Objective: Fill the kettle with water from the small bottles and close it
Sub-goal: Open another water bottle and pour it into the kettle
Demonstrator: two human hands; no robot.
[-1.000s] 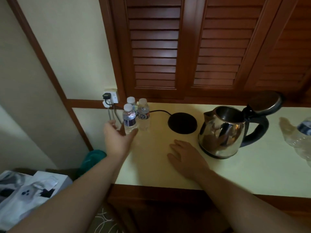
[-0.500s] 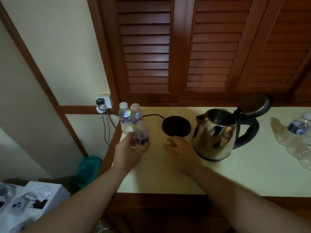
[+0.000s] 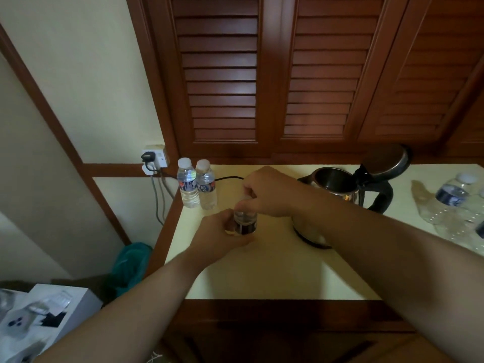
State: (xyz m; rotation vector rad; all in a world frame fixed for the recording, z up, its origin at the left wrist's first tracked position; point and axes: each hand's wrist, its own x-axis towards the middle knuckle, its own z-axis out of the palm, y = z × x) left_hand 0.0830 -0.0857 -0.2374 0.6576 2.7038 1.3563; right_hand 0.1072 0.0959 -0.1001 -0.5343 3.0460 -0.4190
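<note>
Two full bottles (image 3: 196,186) stand side by side at the table's (image 3: 275,273) far left corner, at about ten o'clock from the hands. The left hand (image 3: 222,235) wraps round the lower body of a third bottle (image 3: 245,222), which stands upright, long axis vertical. The right hand (image 3: 267,192) comes over it from two o'clock, wrist bent, fingers curled on the cap; the cap itself is hidden. The kettle (image 3: 334,184) stands at three o'clock from the held bottle, partly behind the right forearm, its lid (image 3: 387,159) tipped open. The next move is probably a twist of the cap, then a pour rightward. Crumpled bottles (image 3: 450,203) lie at the far right.
</note>
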